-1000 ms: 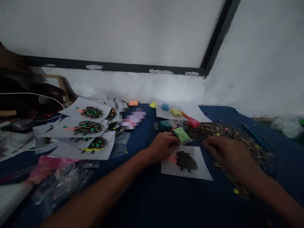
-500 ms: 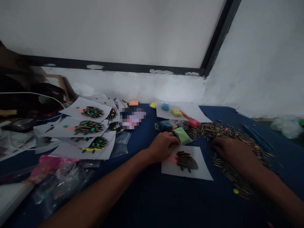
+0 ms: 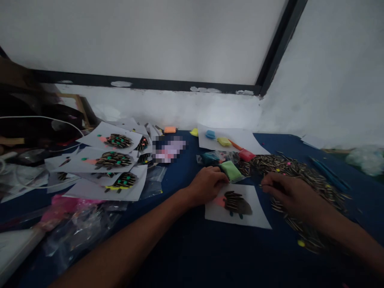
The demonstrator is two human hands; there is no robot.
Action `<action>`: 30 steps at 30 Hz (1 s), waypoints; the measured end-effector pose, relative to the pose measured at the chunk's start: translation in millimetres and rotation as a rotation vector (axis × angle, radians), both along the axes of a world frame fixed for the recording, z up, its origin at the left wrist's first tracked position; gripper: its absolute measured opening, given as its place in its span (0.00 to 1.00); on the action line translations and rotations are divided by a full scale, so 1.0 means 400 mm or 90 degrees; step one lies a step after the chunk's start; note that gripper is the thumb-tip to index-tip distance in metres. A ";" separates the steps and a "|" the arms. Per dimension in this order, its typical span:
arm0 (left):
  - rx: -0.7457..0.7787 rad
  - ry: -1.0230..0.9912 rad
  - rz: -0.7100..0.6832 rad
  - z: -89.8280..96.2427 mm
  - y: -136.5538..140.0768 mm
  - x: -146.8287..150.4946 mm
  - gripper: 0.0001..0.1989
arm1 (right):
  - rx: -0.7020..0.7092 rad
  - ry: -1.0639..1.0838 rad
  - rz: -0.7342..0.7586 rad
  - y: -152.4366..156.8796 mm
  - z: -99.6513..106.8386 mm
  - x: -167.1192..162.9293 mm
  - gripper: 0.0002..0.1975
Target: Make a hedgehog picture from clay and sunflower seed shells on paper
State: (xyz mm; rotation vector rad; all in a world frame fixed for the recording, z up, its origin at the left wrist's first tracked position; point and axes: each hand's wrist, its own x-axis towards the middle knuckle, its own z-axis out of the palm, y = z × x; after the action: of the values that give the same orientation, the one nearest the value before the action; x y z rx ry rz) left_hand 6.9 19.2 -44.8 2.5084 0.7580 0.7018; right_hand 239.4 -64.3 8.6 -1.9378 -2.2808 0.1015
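A white paper sheet (image 3: 256, 218) carries a hedgehog picture with a peach-coloured face, green feet and striped sunflower seeds stuck over part of its dark grey body. My left hand (image 3: 207, 184) is closed, its curled fingers holding the sheet at the upper left corner, beside a light green clay packet (image 3: 231, 171). Off the sheet's right edge, my right hand (image 3: 279, 188) is closed in a pinch, with a small sunflower seed (image 3: 262, 185) just showing at the fingertips. Beneath and behind that hand spreads a pile of sunflower seeds (image 3: 303, 172).
Hedgehog pictures (image 3: 112, 160) with seeds and green dots lie stacked at the left, above clear plastic bags (image 3: 79, 228). Behind, blue, yellow and red clay pieces lie on or by another paper (image 3: 243, 138). Blue tweezers-like tool (image 3: 330, 174) lies right of the seeds.
My right hand has lifted a little from the seed pile and moved slightly left toward the sheet, fingertips pinched. My left hand stays at the sheet's corner.
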 end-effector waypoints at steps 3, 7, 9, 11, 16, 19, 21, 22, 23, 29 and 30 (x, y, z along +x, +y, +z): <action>-0.001 -0.001 0.005 -0.002 0.000 0.001 0.09 | -0.094 0.162 0.078 -0.019 0.012 -0.028 0.12; -0.001 0.001 0.007 -0.004 0.000 0.003 0.09 | -0.092 0.166 0.079 -0.038 0.017 -0.067 0.11; 0.002 0.000 0.002 -0.005 0.000 0.003 0.09 | -0.080 0.155 0.076 -0.043 0.013 -0.080 0.11; 0.004 -0.001 0.001 -0.006 0.001 0.003 0.09 | -0.069 0.141 0.076 -0.045 0.006 -0.088 0.10; -0.002 0.001 0.004 -0.004 0.001 0.002 0.09 | -0.023 0.121 0.101 -0.045 -0.010 -0.102 0.10; -0.003 0.003 0.008 -0.002 0.000 0.002 0.09 | 0.005 0.112 0.114 -0.045 -0.015 -0.106 0.10; -0.002 0.006 0.010 -0.002 0.000 0.002 0.09 | 0.014 0.100 0.118 -0.045 -0.017 -0.106 0.10; -0.001 0.006 0.009 -0.002 0.000 0.002 0.09 | 0.015 0.094 0.119 -0.045 -0.018 -0.105 0.10; -0.001 0.006 0.009 -0.003 0.000 0.002 0.09 | 0.015 0.089 0.121 -0.045 -0.018 -0.105 0.10; -0.001 0.005 0.008 -0.002 0.000 0.002 0.09 | 0.019 0.069 0.128 -0.043 -0.024 -0.107 0.11; -0.001 0.008 0.009 -0.002 0.000 0.002 0.09 | 0.022 0.066 0.131 -0.043 -0.024 -0.108 0.11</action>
State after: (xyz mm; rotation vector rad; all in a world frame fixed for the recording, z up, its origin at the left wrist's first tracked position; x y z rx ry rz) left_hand 7.5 19.2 -45.4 2.5097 0.7820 0.6909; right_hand 196.3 -81.5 -1.1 -1.6362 -2.3892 0.1785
